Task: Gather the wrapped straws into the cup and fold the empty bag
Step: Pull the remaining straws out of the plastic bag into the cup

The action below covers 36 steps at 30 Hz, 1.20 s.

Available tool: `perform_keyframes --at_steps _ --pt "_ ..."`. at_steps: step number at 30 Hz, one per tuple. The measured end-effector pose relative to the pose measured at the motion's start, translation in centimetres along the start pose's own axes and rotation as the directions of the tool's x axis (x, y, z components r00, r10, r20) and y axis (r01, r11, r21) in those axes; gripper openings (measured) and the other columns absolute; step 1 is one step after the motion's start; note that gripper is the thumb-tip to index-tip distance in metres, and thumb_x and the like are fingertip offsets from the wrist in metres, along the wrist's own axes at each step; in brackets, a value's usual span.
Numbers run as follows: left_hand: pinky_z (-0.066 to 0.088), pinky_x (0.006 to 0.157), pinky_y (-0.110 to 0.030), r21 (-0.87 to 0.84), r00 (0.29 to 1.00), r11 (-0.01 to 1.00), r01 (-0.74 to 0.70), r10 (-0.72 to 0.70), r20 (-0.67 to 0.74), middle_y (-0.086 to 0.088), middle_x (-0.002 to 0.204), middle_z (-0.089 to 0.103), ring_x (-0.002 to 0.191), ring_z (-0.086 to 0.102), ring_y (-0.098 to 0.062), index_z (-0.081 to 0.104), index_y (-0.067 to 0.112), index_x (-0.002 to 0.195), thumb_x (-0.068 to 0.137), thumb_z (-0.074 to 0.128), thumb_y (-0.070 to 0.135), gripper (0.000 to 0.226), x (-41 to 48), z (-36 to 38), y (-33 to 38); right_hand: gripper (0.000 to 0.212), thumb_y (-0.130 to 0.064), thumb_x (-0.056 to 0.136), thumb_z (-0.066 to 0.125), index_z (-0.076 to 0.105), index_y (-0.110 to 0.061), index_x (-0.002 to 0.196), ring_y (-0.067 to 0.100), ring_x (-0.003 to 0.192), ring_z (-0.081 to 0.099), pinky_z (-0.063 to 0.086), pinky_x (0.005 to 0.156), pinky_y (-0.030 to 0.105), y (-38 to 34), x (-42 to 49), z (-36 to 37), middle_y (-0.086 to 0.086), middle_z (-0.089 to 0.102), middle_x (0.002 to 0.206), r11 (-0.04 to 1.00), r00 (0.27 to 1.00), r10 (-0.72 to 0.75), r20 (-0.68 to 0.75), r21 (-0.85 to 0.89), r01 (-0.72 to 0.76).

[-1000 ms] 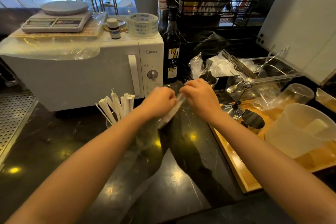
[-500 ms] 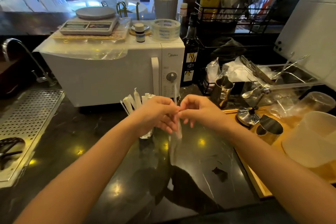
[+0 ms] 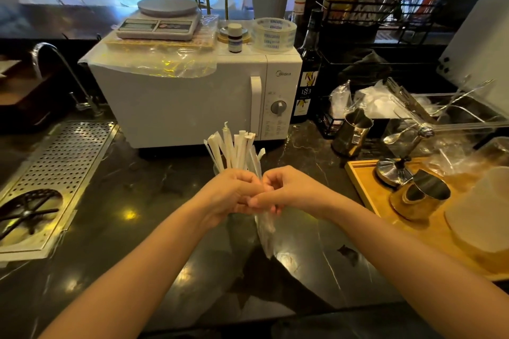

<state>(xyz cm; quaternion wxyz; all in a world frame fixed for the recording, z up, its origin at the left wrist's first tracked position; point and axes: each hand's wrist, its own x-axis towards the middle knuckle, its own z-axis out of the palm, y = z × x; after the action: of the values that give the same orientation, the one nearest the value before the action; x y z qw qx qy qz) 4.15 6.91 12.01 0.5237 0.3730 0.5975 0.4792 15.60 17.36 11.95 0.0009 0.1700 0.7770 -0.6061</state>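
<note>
Clear, thin plastic, the empty bag (image 3: pixel 265 228) hung limp over the counter, pinched at its top between our left hand (image 3: pixel 230 195) & right hand (image 3: pixel 286 192), pressed together w/ straws (image 3: pixel 234 148) behind; probably light, slippery, best gripped by edges.

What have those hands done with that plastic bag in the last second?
Both hands, left hand and right hand, kept their grip on the clear bag and gathered it from a slanted stretch into a narrow strip hanging below them. The wrapped straws stayed standing behind the hands, before the microwave.
</note>
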Motion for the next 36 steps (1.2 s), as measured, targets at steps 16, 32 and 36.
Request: perform_keyframes --at_steps 16,32,36 --pt "0.046 0.056 -0.020 -0.133 0.998 0.990 -0.037 0.031 -0.052 0.000 0.057 0.061 0.052 0.054 -0.009 0.062 0.014 0.069 0.087 0.051 0.024 0.024 0.5 -0.7 -1.6 0.014 -0.010 0.086 0.053 0.062 -0.007 0.076 0.005 0.053 0.061 0.049 0.049 0.014 -0.4 0.3 -0.4 -0.005 0.066 0.058 0.988 0.995 0.060 0.083 0.138 -0.071" --pt "0.045 0.050 -0.016 -0.163 0.958 0.960 -0.226 0.190 -0.213 0.004 0.042 0.056 0.042 0.049 -0.005 0.056 0.011 0.054 0.087 0.045 0.006 0.035 0.7 0.3 -2.3 0.042 -0.004 0.089 0.036 0.055 -0.015 0.053 0.012 0.050 0.049 0.039 0.046 0.017 2.2 0.6 1.6 0.001 0.057 0.051 0.793 0.989 0.012 -0.145 0.604 0.078" --pt "0.045 0.048 -0.017 -0.020 0.945 0.979 -0.205 0.193 -0.263 0.005 0.039 0.056 0.040 0.049 -0.006 0.053 0.010 0.049 0.081 0.050 -0.002 0.034 0.5 0.0 -2.5 0.039 0.001 0.085 0.041 0.050 -0.015 0.050 0.008 0.041 0.046 0.037 0.041 0.016 2.3 0.3 1.7 -0.002 0.053 0.045 0.899 0.984 0.051 -0.173 0.438 0.030"
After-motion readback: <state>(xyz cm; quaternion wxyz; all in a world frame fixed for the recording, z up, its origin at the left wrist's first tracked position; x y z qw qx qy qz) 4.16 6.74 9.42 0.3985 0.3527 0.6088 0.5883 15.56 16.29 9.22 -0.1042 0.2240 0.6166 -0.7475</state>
